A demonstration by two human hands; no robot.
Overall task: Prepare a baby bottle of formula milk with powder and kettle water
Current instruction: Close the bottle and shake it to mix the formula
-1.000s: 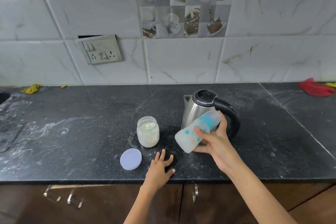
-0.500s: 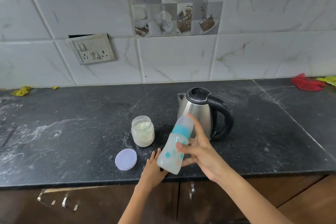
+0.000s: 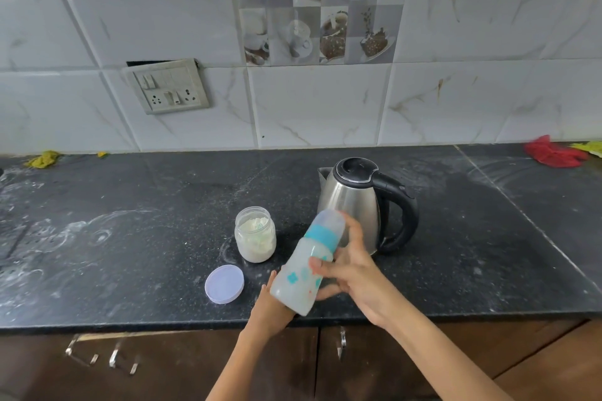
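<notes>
Black counter (image 3: 130,238); R hand (image 3: 355,273) wrapped round tilted bottle (image 3: 306,264), capped.

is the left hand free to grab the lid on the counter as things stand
Probably yes. The left hand rests near the counter's front edge, partly behind the baby bottle held by the right hand. The round lid lies just to its left, nothing between them.

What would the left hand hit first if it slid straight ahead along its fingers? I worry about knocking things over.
Probably the baby bottle held just over the left hand; if it passed beneath, the powder jar looks next. Depth is unclear.
</notes>
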